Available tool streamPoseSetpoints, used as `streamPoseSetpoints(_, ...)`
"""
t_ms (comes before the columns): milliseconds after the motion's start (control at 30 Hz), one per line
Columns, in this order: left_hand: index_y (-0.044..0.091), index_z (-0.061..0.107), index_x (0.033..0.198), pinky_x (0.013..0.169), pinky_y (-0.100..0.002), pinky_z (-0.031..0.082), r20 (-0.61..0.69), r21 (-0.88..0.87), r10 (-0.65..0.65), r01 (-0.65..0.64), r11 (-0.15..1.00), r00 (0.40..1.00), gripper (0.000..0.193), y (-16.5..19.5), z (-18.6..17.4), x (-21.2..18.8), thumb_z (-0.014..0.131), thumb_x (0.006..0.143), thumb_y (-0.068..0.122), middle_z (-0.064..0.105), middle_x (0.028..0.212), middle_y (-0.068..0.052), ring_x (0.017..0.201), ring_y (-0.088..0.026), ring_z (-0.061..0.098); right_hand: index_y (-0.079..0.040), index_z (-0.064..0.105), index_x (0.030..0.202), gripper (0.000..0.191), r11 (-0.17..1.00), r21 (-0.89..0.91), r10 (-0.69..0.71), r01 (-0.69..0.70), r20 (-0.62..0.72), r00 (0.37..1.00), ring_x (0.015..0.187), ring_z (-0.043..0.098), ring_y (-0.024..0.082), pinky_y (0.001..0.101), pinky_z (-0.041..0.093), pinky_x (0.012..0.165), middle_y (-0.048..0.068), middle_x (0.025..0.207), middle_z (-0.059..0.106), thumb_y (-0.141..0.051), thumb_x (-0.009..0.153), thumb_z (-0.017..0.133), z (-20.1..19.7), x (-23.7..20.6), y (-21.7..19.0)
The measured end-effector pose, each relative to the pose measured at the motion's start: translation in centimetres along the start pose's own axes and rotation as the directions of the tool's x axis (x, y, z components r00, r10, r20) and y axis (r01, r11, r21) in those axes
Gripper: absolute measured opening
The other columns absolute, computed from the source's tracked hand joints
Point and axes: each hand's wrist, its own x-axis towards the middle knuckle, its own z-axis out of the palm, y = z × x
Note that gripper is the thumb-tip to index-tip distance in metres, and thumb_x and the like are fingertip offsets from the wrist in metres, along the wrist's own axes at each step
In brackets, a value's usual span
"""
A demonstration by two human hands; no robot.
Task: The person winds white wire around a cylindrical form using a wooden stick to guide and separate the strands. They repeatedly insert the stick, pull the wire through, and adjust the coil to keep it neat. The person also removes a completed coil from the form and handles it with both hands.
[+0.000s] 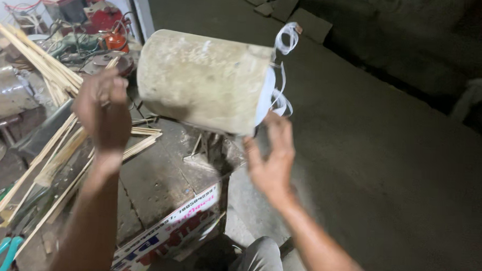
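A dusty tan cylinder (203,79) lies on its side in mid-air at the centre. Its right end is white, and loose white strips (285,42) curl off that end. My right hand (272,158) is raised under that end, fingers spread, with the fingertips touching the white edge. My left hand (102,110) is lifted just left of the cylinder, seen from the back with its fingers curled. A thin bamboo stick (113,63) pokes up behind it. Whether the hand grips the stick, and what holds the cylinder up, are both hidden.
A bundle of bamboo splints (38,61) and loose sticks (61,160) lie across a dark wooden bench (158,180). Red tools and wires (102,15) crowd the back left. Teal-handled scissors (0,249) sit bottom left. A printed board (183,225) leans at the bench's front. Grey concrete floor (386,158) lies to the right.
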Motion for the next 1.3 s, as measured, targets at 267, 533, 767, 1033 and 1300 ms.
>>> streamPoseSetpoints(267,0.006,0.07,0.096,0.082,-0.035,0.057,0.393,0.032,0.387,-0.433,0.901,0.834,0.008,11.9,2.4,-4.8,0.066,0.093,0.012,0.073,0.095,-0.007,0.09,-0.02,0.071,0.002,0.061,0.133,0.049,0.99,0.05,-0.14,0.134,0.127,0.982,0.124,0.063,0.037,0.0441,0.053,0.104,0.023,0.137,0.061,-0.007,0.085,0.069,-0.4,-4.3,-6.1)
streamPoseSetpoints(533,-0.002,0.069,0.12,0.092,-0.04,0.043,0.728,0.296,0.095,-0.437,0.849,0.679,0.036,14.9,3.3,-5.2,0.064,0.092,0.021,0.069,0.104,-0.009,0.101,-0.023,0.061,0.002,0.053,0.136,0.055,0.987,0.14,0.09,-0.082,-0.052,0.995,0.115,0.063,0.028,0.0383,0.051,0.102,0.021,0.127,0.065,-0.002,0.084,0.072,-0.5,0.0,-3.1)
streamPoseSetpoints(767,0.004,0.072,0.112,0.086,-0.041,0.042,0.681,0.336,-0.024,-0.284,0.898,0.732,0.033,12.9,4.0,-6.6,0.065,0.081,0.012,0.066,0.094,-0.005,0.098,-0.024,0.06,-0.004,0.027,0.156,0.085,0.917,0.193,0.344,-0.35,0.065,0.937,0.125,0.063,0.028,0.0371,0.05,0.105,0.021,0.136,0.061,0.001,0.083,0.07,2.3,1.5,-2.1)
streamPoseSetpoints(1033,0.005,0.072,0.114,0.081,-0.04,0.042,0.595,0.344,0.019,-0.276,0.897,0.804,0.038,12.2,4.5,-8.3,0.065,0.077,0.009,0.065,0.095,-0.004,0.098,-0.023,0.058,-0.007,0.033,0.157,0.076,0.914,0.277,0.27,-0.296,0.128,0.954,0.12,0.063,0.024,0.035,0.052,0.101,0.019,0.135,0.066,0.003,0.087,0.06,2.9,1.0,-1.5)
streamPoseSetpoints(1300,0.001,0.073,0.111,0.084,-0.043,0.041,0.544,0.399,0.005,-0.264,0.878,0.839,0.037,12.9,5.3,-8.8,0.065,0.093,0.032,0.071,0.091,-0.009,0.09,-0.022,0.061,0.007,0.047,0.145,0.052,0.999,0.031,-0.027,0.03,-0.102,0.994,0.126,0.058,0.029,0.0405,0.047,0.105,0.024,0.142,0.057,-0.003,0.096,0.063,0.4,-10.2,-4.1)
